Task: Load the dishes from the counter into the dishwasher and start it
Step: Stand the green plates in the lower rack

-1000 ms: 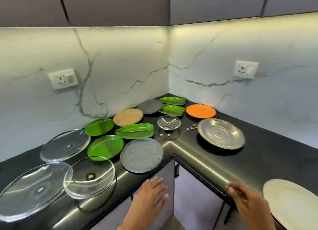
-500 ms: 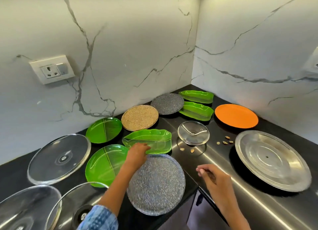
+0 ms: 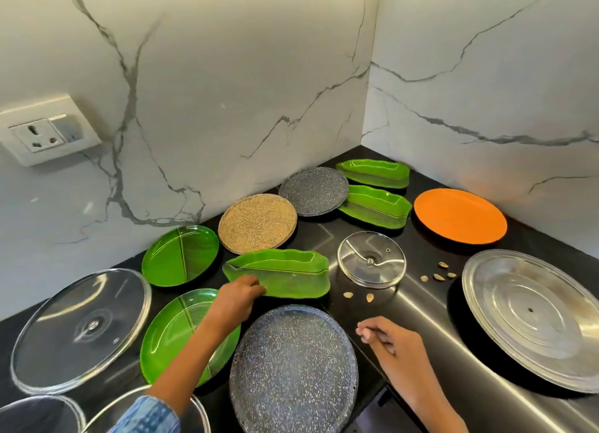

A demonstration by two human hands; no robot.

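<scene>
Leaf plate (image 3: 282,275) sits mid-counter, far of grey plate (image 3: 291,367). Left hand (image 3: 238,298) pinches its near-left rim. Right hand (image 3: 389,340) loosely curled, holding nothing. Plate likely light, stiff, slick plastic; gripping the rim suits.

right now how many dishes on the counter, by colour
green: 5
grey speckled: 2
tan speckled: 1
orange: 1
steel: 1
clear glass lids: 4
total: 14
</scene>
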